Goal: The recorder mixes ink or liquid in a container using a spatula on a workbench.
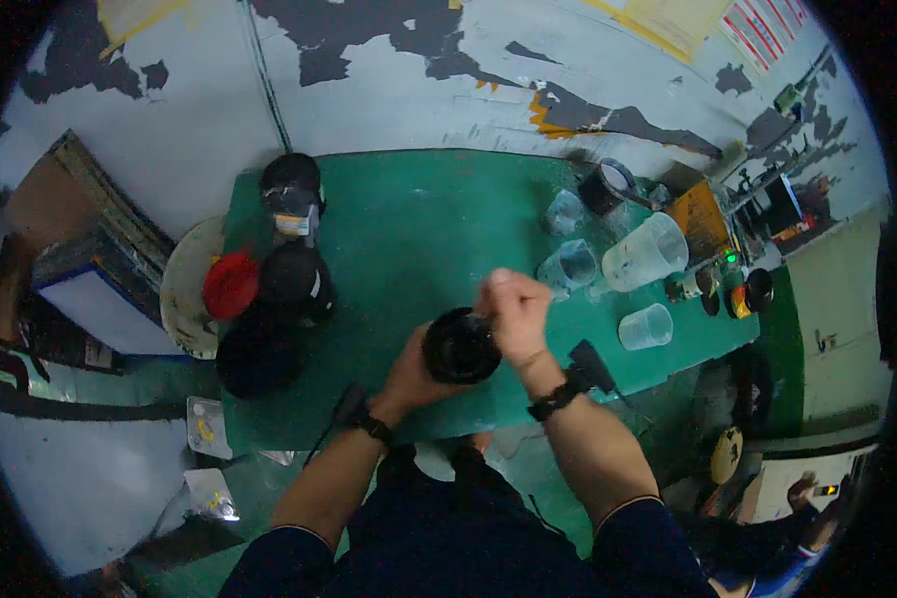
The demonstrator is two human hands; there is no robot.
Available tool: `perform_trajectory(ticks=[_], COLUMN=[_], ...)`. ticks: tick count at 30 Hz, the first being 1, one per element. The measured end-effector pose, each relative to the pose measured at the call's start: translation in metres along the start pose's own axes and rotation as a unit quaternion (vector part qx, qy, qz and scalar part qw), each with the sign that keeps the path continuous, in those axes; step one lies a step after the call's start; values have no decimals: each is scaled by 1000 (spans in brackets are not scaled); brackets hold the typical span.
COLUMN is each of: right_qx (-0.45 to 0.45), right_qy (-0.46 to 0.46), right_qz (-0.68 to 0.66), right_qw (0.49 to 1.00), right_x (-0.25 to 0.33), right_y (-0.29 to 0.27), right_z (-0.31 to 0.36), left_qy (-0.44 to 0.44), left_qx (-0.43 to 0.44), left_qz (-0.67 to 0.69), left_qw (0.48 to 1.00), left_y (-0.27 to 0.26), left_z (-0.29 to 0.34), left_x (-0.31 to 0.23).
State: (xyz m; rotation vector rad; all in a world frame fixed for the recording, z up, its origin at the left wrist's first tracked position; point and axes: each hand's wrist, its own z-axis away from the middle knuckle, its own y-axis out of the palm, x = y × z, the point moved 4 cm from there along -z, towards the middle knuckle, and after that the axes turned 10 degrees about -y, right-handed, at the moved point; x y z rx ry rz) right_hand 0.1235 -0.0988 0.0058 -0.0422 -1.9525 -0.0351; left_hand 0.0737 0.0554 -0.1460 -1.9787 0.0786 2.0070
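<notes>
Two bare hands meet over the near edge of a green surface (419, 219), seen from the single head view.

Head view: the left hand (409, 371) cups a round black container (460, 347) from its left side and below, fingers wrapped against the wall, so this grip is closed on the container. The right hand (513, 311) sits just above and to the right of the container's rim, fingers bunched together into a pinch; whether something small is held between them cannot be told. The container faces the camera with a dark interior, its mouth apparently uncovered; contents are not discernible. Judged from this, handling at the open mouth is under way, with nothing showing it finished.

Surroundings: at the left end of the surface stand several black jars (291, 279), and a red lid (230, 284) rests on a pale round plate (181, 289). To the right lie clear plastic cups, one large tipped measuring cup (648, 251), one small cup (645, 326) and another small cup (568, 265) just beyond the right hand. Small bottles crowd the far right corner.
</notes>
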Motion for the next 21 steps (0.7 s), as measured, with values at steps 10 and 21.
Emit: perform_trajectory(ticks=[10,21], right_qx=[-8,29], right_qy=[25,4], right_qz=[9,79], right_qw=[1000,996], right_x=[0,5], right_y=[-51,-47], right_z=[23,59], left_qy=[-29,-8], left_qx=[-3,6], left_qz=[-57,-63], left_qw=[998,998], left_y=[-9,26], left_z=[9,-14], left_x=[-32,3])
